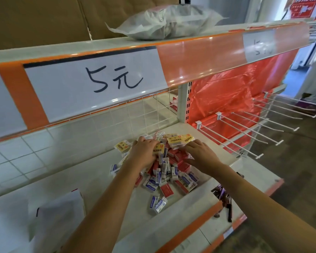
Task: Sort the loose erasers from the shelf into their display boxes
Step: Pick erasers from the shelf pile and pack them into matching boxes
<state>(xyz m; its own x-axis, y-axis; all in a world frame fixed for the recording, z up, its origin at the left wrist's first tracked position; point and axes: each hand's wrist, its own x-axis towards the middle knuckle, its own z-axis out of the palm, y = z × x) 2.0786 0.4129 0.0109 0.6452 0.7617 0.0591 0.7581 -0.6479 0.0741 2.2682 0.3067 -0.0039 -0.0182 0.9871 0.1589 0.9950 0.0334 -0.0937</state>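
Both hands are down in a heap of loose erasers [164,167] on the white shelf [91,176]. The left hand [144,152] has its fingers curled over a yellow-labelled eraser box [158,149] at the top of the heap, while the right hand [201,154] lies flatter on the pile with its fingers spread toward the yellow-topped display boxes [179,140] at the back; whether it holds anything cannot be told. Small blue-and-white and red erasers spill toward the shelf's front edge. A white paper sheet [58,212] lies on the shelf to the left, and dark pens [224,201] sit near the orange front lip on the right. Above, a shelf edge carries a handwritten "5元" price sign [98,83], with a plastic bag [164,22] on top. To the right are white wire hooks [244,128] against red plastic sheeting [226,92].
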